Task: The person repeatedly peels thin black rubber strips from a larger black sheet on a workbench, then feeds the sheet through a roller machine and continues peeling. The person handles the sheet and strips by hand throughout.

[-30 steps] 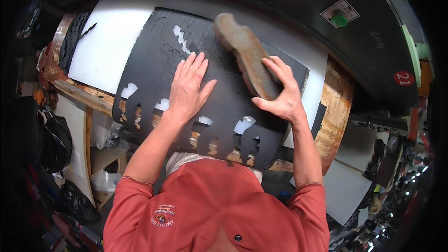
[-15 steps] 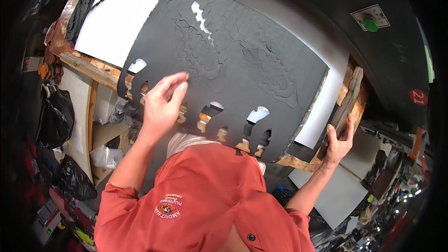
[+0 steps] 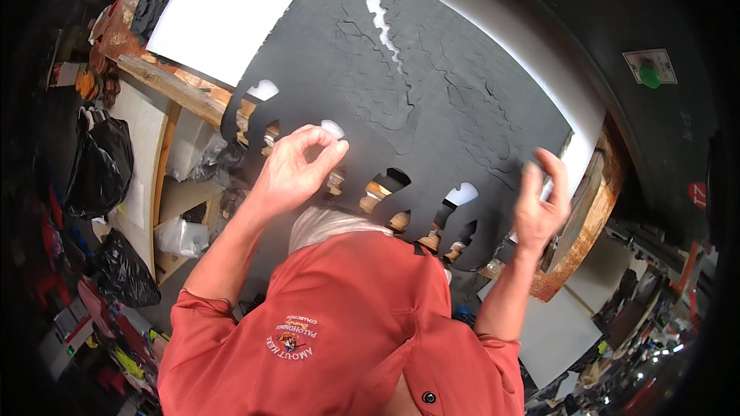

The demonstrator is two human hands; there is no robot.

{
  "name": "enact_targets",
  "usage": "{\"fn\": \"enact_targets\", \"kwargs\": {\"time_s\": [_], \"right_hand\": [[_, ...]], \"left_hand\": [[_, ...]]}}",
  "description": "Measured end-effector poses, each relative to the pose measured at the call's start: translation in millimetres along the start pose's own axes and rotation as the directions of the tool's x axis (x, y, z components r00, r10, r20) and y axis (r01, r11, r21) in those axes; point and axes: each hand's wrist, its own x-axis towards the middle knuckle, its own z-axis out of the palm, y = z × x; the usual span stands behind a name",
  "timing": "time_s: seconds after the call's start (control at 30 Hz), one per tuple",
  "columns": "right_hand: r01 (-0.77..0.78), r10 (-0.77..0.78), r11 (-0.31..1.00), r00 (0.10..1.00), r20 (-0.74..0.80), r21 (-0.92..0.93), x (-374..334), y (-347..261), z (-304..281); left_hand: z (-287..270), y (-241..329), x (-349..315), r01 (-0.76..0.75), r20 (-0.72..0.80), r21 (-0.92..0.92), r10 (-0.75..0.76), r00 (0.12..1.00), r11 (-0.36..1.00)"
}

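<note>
From my remote seat I see the dark cut-out sheet [image 3: 432, 119] spread over the white board [image 3: 235, 23]. It lies below the left hand [image 3: 291, 173], thumb and forefinger nearly meeting; I can't tell if they pinch anything. Beside its right edge, the blurred right hand [image 3: 541, 216] is half-open, seemingly empty.

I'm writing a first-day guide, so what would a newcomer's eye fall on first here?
Probably the big dark sheet across the middle, with a jagged white slot toward its far edge. Then the hands: left hand over the sheet's near part, right hand at its right edge. A green button stands out at upper right.
</note>
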Motion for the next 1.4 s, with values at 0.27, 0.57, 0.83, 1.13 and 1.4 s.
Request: {"fn": "enact_targets", "kwargs": {"time_s": [0.27, 0.57, 0.83, 1.13, 1.4], "right_hand": [[0.251, -0.313, 0.943, 0.889, 0.333, 0.217, 53, -87, 126], [0.499, -0.536, 0.842, 0.722, 0.437, 0.206, 64, -44, 121], [0.161, -0.239, 0.969, 0.799, 0.551, 0.187, 72, -64, 112], [-0.113, -0.120, 0.919, 0.833, 0.540, 0.378, 127, -41, 84], [-0.333, 0.028, 0.803, 0.849, 0.528, 0.494, 122, -47, 83]], "left_hand": [[13, 6, 19, 0.381, 0.321, -0.370, -0.268, 0.908, 0.848], [38, -15, 50, 0.255, 0.460, -0.714, 0.162, 0.873, 0.652], [55, -13, 70, 0.039, 0.312, -0.722, 0.275, 0.909, 0.691], [27, 82, 22, -0.290, -0.024, 0.320, 0.313, 0.949, 0.902], [102, 85, 89, -0.078, -0.167, -0.475, -0.003, 0.986, 0.876]]}}
